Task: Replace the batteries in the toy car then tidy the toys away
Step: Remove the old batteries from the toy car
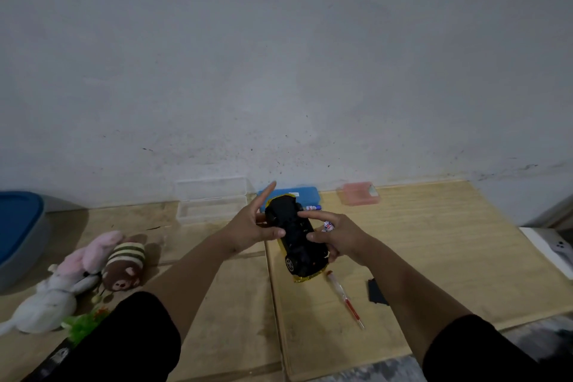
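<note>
Toy car (297, 237), yellow-bodied with its black underside turned up, sits lifted just above the wooden board (434, 242), and I have it between both hands. Nearest me on the board lie a red-handled screwdriver (346, 301) and a small black panel (377, 291), which I judge to be the battery cover, so the compartment is likely open. My left hand (248, 229) clamps the car's left side with thumb and lower fingers while the index finger sticks out free; my right hand (341, 239) grips the right side, forefinger pressing onto the underside, with what looks like a battery (328, 225) tucked against it. To seat cells well I'd keep the chassis level, check polarity marks, and press each end down against its spring. Off to the left lie plush toys (93, 270) beside a blue-lidded bin (18, 226); beyond the car, by the wall, sit a clear plastic case (210, 205), a blue case (305, 195) and a pink box (359, 194).
</note>
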The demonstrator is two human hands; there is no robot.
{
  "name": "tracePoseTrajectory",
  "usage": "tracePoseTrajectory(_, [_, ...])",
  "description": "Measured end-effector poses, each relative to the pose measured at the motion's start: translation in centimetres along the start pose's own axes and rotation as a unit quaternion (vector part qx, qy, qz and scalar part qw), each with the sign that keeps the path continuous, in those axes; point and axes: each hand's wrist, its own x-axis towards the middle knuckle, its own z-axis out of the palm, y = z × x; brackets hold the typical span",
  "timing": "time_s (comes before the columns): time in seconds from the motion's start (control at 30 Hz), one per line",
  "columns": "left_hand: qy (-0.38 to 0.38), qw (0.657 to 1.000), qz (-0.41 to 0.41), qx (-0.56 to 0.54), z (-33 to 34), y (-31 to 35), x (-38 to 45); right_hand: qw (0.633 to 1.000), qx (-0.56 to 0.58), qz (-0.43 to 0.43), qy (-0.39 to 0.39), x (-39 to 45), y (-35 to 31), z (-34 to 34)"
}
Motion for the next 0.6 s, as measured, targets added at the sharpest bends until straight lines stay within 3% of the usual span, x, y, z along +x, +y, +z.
tracePoseTrajectory(0.17, [0.041,0.995,-0.041,-0.084,1.9,-1.4,-0.1,0.995,0.096,0.016,-0.002,-0.1,1.1,1.1])
tracePoseTrajectory(0.33, [0.013,0.972,-0.070,-0.225,2.6,-1.5,-0.1,0.997,0.047,-0.024,-0.047,-0.5,1.0,2.1])
tracePoseTrajectory(0.6, [-0.026,0.979,-0.084,-0.186,1.5,-1.8,-0.4,0.999,-0.002,-0.049,0.002,-0.3,-0.8,1.9])
